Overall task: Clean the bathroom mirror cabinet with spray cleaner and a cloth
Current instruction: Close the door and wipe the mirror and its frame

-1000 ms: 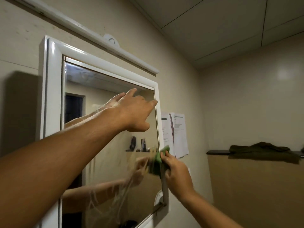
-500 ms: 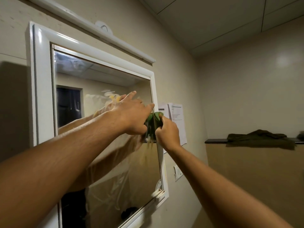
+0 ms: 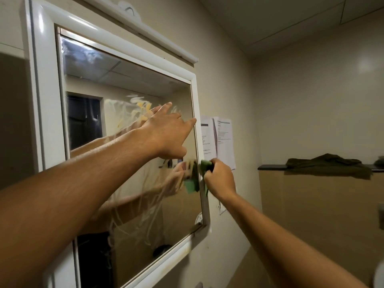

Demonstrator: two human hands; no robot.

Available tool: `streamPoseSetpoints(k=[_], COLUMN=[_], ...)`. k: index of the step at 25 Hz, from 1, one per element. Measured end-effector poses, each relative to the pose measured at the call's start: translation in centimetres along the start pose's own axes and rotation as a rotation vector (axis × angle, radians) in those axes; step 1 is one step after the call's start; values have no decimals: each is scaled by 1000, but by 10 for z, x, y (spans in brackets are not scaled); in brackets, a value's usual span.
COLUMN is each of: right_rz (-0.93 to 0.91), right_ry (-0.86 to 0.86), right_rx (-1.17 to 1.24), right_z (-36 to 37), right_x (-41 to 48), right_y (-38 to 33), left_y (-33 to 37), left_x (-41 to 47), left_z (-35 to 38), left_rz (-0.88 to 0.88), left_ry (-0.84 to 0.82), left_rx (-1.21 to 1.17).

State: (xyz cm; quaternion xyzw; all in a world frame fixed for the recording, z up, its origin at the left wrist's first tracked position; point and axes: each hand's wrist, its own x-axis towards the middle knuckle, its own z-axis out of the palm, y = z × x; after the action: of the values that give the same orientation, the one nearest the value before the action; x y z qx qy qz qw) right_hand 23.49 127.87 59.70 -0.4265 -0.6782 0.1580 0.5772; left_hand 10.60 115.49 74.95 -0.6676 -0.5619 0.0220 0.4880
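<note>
While stretched up toward the white-framed rectangular mirror cabinet (image 3: 39, 80), lays the left hand (image 3: 166, 134) flat against the mirror glass (image 3: 124, 84) near its three o'clock edge, fingers straight and spread, holding nothing, forefinger tip just short of the inner frame strip. Meets its own reflection at the fingertips. Grips a small crumpled green cloth (image 3: 204, 164) in the right hand (image 3: 218, 179), fingers curled round it, at five o'clock from the left hand and close beneath it. Presses the green cloth against the three o'clock edge of the glass, right at the join of glass and frame, a little below the middle of the side. Shows a blurred green reflection of the cloth just beside it at nine o'clock. Carries thin pale wet streaks (image 3: 145, 215) down the glass from under the left hand toward six o'clock, plus smeared yellowish-white marks (image 3: 137, 102) at eleven o'clock of the hand. Hangs on a beige wall, with a long white light bar (image 3: 145, 23) mounted at twelve o'clock above the frame. Has two printed white paper sheets (image 3: 224, 140) fixed to the wall at three o'clock of the cabinet, just beside the frame and directly above the right hand. Farther out toward three o'clock, bears a narrow dark ledge (image 3: 270, 167) on the side wall, with a rumpled dark olive cloth (image 3: 326, 165) lying along it, well apart from both hands.
</note>
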Motion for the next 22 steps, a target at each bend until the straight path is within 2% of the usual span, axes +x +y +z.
streamPoseSetpoints(k=[4, 5, 6, 8, 11, 13, 15, 19, 22], right_rz=[162, 183, 177, 89, -177, -237, -214, -103, -104], right_ry=[-342, -370, -307, -76, 115, 135, 99, -93, 41], right_rx=[-104, -88, -16, 161, 91, 11, 4, 5, 121], right_z=[-5, -12, -17, -24, -6, 16, 25, -1, -17], right_x=[-72, -68, -55, -21, -2, -24, -57, -78, -30], right_y=[63, 64, 59, 32, -4, 15, 47, 69, 37], left_y=[13, 19, 24, 35, 44, 45, 47, 60, 64], left_x=[3, 2, 0, -3, -10, -12, -17, -24, -26], left_z=[8, 10, 13, 16, 17, 17, 18, 25, 30], left_rz=[-14, -7, 0, 23, 39, 51, 58, 71, 70], left_ry=[-32, -39, -46, -54, -54, -49, -67, -94, -103], left_rx=[-25, -38, -54, -72, -51, -43, -43, -47, -96])
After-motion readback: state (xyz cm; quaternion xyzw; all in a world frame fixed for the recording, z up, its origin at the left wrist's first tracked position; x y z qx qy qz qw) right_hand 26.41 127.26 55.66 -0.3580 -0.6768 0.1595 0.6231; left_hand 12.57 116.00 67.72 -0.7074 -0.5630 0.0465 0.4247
